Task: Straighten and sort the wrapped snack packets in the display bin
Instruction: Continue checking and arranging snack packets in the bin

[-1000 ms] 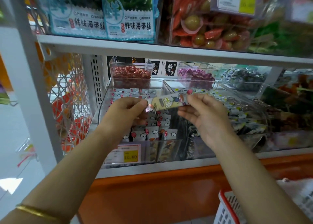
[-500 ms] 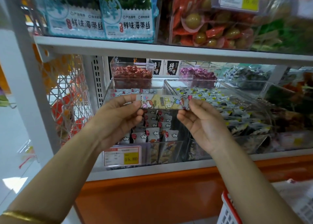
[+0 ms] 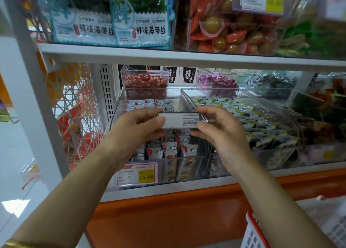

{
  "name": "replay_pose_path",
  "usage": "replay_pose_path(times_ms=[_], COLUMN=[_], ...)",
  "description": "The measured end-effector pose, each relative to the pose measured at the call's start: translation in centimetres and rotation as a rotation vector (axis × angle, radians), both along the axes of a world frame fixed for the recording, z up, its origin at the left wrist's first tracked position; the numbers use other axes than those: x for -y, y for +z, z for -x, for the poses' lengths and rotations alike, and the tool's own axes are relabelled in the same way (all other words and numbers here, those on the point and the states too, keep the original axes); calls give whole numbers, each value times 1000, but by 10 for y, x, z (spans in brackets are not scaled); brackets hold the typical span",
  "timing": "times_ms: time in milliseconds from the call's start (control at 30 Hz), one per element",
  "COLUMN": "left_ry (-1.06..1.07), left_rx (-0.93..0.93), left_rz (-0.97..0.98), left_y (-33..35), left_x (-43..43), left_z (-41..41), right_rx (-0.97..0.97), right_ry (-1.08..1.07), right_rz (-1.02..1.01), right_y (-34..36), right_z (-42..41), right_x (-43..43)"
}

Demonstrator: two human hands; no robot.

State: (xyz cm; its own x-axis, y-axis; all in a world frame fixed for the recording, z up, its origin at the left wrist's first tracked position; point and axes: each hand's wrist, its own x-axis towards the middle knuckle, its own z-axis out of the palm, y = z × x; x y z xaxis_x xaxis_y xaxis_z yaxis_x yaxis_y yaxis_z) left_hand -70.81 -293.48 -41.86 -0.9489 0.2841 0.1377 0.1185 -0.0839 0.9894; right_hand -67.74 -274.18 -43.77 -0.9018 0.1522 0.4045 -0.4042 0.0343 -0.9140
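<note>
Both hands are up at the lower shelf. The left hand [image 3: 136, 128] pinches one end of a single snack packet [image 3: 180, 119] between thumb and fingers, and the right hand [image 3: 221, 133] pinches the other end.

The white upper shelf [image 3: 168, 55] runs across overhead and carries two blue seaweed bags [image 3: 112, 23] facing out. To the left hangs a wire rack [image 3: 74, 116]. Under the hands sits the clear display bin [image 3: 115, 114], packed with rows of white cloud-print packets [image 3: 174, 148]. Just beside it on the right is a second clear bin of yellow-cornered packets [image 3: 234, 109]. A red-rimmed basket [image 3: 254, 229] shows at the bottom right corner. Behind the bins stand two small clear tubs, one of red sweets [image 3: 146, 83] and one of purple sweets [image 3: 217, 83]. A price tag [image 3: 137, 173] is fixed to the display bin's front wall.

The held packet hangs above the bin's middle, hiding some of the rows behind it. Its long axis lies level, left to right, and its pale printed back faces me. The packets in the bins are too many for me to count.
</note>
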Motion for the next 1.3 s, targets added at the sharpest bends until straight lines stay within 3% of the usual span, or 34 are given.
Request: replay_pose_path(times_ms=[133,267,433,800,1000,1167,1300], left_ry=[7,20,18,9,67,-44,-13], left_rx=[-58,-169,-179,-102,-140,-170,-213], left_rz=[92,242,343,338,320,388,368], left_y=[3,5,6,16,16,11,10], left_x=[0,0,-6,5,6,-1,-2], left_z=[-2,-6,-10,-8,-8,-11,-11], right_rx=[-32,-71,-138,-140,-28,-34,40], right_ry=[-104,-172,-267,-149,-58,-94,6], right_rz=[-143,-142,-247,-339,-288,-160,-146], right_y=[2,5,2,4,6,5,8], right_z=[-3,-5,-3,-8,-9,-8,-6], right_x=[2,4,6,6,4,5,-2])
